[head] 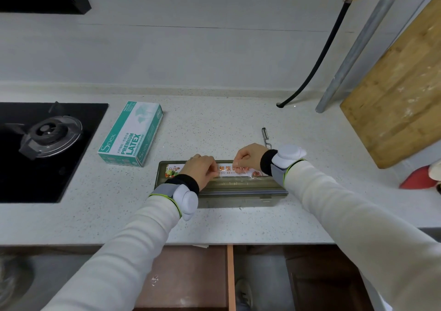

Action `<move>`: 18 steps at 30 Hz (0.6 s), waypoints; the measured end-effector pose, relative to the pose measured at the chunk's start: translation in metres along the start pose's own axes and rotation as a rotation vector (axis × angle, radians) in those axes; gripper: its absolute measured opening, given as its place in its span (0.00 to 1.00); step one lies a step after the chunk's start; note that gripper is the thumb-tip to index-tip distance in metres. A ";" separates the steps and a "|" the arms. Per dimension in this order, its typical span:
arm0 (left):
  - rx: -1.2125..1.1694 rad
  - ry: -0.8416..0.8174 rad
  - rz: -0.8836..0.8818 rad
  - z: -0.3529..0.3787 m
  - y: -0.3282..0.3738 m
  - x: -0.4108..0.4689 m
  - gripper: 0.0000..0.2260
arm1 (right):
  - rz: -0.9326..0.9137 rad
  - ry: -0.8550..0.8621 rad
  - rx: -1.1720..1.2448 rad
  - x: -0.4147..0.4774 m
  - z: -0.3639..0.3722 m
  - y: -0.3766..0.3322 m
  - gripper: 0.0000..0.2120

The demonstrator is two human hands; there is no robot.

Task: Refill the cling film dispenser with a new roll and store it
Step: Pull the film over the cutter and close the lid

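A grey, translucent cling film dispenser (238, 191) lies lengthwise on the speckled counter, its lid open toward the wall. The lid carries a white label with orange print (225, 168). A roll of clear film (231, 182) lies inside the trough. My left hand (200, 169) is over the dispenser's left part, fingers curled and pinching the film's edge. Over the middle of the dispenser, my right hand (248, 156) pinches the same film edge with curled fingers. Both wrists wear white trackers on bands.
A green and white latex glove box (131, 134) lies left of the dispenser. A black gas hob (45, 143) fills the left. A metal peeler (265, 137) lies behind my right hand. A wooden board (401, 91) leans at right, by a red object (417, 178). A drawer (186, 277) stands open below.
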State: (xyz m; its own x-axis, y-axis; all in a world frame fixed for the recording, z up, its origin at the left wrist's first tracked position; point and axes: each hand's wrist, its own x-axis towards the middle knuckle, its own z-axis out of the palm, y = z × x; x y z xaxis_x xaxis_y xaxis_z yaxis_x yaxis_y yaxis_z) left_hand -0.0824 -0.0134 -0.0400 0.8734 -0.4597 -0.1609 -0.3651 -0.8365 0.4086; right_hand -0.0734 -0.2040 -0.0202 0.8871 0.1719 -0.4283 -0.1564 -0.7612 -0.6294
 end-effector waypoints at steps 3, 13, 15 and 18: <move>-0.110 -0.014 0.010 -0.006 0.000 -0.003 0.06 | 0.026 0.014 0.032 -0.001 0.000 0.000 0.09; -0.169 -0.011 -0.016 -0.020 -0.022 -0.003 0.12 | 0.080 0.028 0.207 -0.004 0.003 -0.003 0.05; -0.131 -0.067 -0.038 -0.025 -0.033 -0.003 0.14 | 0.080 0.022 0.218 -0.004 0.004 -0.005 0.05; -0.058 -0.114 -0.057 -0.028 -0.047 -0.005 0.14 | 0.094 0.006 0.267 -0.004 0.003 -0.007 0.08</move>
State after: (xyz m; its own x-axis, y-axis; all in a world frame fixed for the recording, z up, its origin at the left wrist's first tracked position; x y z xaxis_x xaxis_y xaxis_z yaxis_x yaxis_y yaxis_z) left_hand -0.0606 0.0373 -0.0330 0.8485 -0.4457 -0.2854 -0.2935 -0.8450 0.4469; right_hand -0.0769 -0.1975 -0.0167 0.8657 0.1047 -0.4895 -0.3460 -0.5816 -0.7362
